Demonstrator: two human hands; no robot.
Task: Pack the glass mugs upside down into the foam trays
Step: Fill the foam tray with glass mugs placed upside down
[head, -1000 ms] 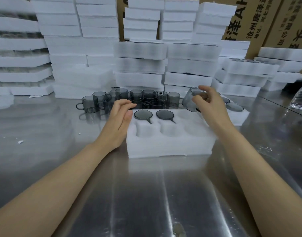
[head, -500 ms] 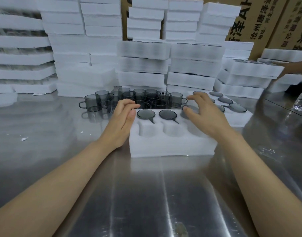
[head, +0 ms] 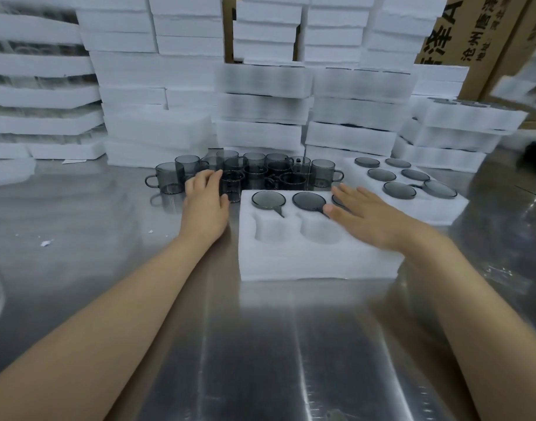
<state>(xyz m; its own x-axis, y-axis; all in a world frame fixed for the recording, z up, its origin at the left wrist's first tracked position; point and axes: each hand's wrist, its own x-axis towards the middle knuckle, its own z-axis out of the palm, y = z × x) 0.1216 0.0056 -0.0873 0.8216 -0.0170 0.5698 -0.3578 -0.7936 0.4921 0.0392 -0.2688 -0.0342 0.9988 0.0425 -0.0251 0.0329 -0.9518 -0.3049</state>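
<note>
A white foam tray (head: 315, 262) lies on the steel table in front of me. Its back row holds upside-down grey glass mugs (head: 268, 199), and its near pockets (head: 321, 233) stand empty. My right hand (head: 367, 212) lies flat with straight fingers over the tray's back right pocket, covering most of a third mug there. My left hand (head: 204, 202) reaches past the tray's left edge to a cluster of several upright grey mugs (head: 254, 173); its fingers touch the nearest ones, and I cannot see a grip. A second foam tray (head: 418, 205) at the right is full of inverted mugs.
Tall stacks of white foam trays (head: 260, 110) wall off the back and left of the table. Cardboard boxes (head: 473, 31) stand behind at the right. A blurred foam piece (head: 521, 83) moves at the far right edge. Foam crumbs (head: 46, 243) dot the steel surface at the left.
My right hand carried a mug down into the tray's back right pocket and now lies flat over it. My left hand moved from the tray's left edge forward to the loose mugs.
</note>
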